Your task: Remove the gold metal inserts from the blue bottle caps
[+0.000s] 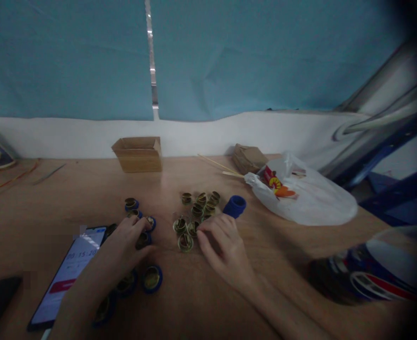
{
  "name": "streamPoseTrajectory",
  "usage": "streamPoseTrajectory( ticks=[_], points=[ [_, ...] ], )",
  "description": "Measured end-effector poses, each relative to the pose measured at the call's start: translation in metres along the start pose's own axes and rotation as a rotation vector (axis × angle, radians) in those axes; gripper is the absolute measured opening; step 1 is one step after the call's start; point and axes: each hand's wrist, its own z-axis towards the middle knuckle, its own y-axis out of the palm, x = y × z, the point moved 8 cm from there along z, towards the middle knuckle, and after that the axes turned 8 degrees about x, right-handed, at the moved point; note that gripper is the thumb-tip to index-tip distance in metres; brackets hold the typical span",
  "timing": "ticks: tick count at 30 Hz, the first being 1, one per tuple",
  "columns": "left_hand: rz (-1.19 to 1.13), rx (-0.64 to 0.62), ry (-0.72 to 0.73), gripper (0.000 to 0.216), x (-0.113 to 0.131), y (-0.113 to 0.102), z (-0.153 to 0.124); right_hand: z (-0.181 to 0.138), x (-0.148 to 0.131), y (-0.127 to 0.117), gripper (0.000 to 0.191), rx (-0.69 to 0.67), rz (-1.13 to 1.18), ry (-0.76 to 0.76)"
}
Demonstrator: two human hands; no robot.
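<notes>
My left hand (pixel 123 241) curls over a group of round, brass-coloured pieces with blue rings. One ringed piece (pixel 143 240) sits between its thumb and fingers. Another ringed piece (pixel 152 279) lies flat in front of the thumb. My right hand (pixel 226 243) has its fingertips pinched at the edge of a brass-coloured round piece (pixel 193 229). That piece belongs to a cluster of similar round pieces without blue rings (pixel 197 210); the fingers hide part of it. Just beyond the right hand, a stack of blue rings (pixel 235 206) lies tilted on the table.
A phone (pixel 70 274) showing a timer lies beside the left forearm. Toward the wall stand an open cardboard box (pixel 139 156) and a brown parcel (pixel 248 159). A white plastic bag (pixel 314 198) and a dark bottle on its side (pixel 360 271) are at the right.
</notes>
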Motion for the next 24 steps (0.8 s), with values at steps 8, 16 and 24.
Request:
streamPoseTrajectory(
  ticks=[8,16,24],
  points=[
    [0.112,-0.065,-0.097,0.029,-0.007,0.012,-0.002,-0.01,-0.004,0.019,0.01,-0.126,0.098,0.056],
    [-0.056,-0.051,-0.031,0.01,-0.005,0.015,0.006,-0.015,-0.002,0.028,0.014,-0.2,0.087,0.071],
    [-0.585,-0.041,-0.031,0.015,0.035,0.007,0.005,-0.015,-0.005,0.025,0.008,-0.193,0.135,0.075]
  ],
)
